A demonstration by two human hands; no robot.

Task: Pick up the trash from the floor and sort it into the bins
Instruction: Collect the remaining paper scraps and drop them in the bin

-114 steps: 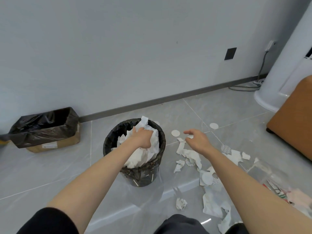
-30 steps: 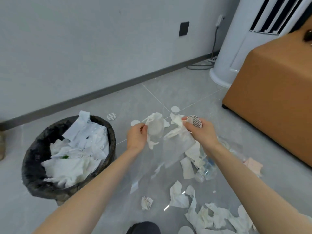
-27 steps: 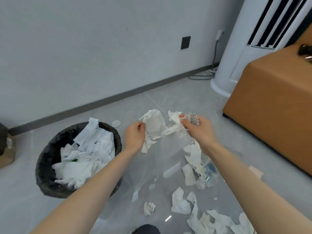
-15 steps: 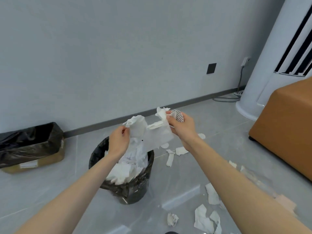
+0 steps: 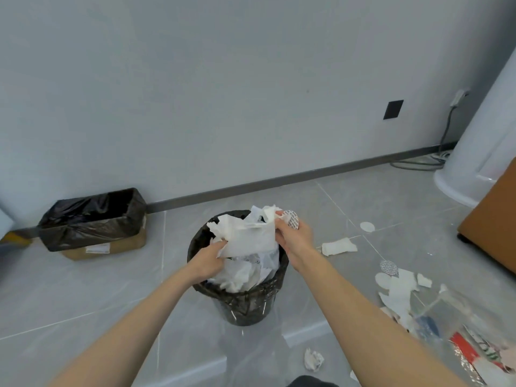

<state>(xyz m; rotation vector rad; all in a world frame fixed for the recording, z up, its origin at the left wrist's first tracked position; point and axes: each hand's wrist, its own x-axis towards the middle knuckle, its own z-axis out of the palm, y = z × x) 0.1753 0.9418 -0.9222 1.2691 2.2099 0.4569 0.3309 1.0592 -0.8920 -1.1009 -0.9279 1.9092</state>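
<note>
A round black-lined bin (image 5: 201, 289) stands mid-floor, heaped with white paper. Over its mouth I hold a bundle of white paper scraps (image 5: 248, 236). My left hand (image 5: 208, 259) grips the bundle's lower left edge. My right hand (image 5: 293, 236) pinches its upper right corner together with a round patterned disc (image 5: 291, 219). More paper scraps (image 5: 398, 291) lie on the floor at the right, and a folded white piece (image 5: 337, 246) lies just right of the bin.
A cardboard box lined with a black bag (image 5: 92, 219) sits by the wall at the left. A crumpled paper ball (image 5: 313, 359) lies near my feet. Plastic wrappers (image 5: 460, 333) lie at lower right. An orange cabinet (image 5: 494, 219) and a white appliance (image 5: 480, 152) stand at the right.
Both hands have lowered the paper bundle from chest height down onto the mouth of the round bin. The view has tilted down and the bin now sits centred.
</note>
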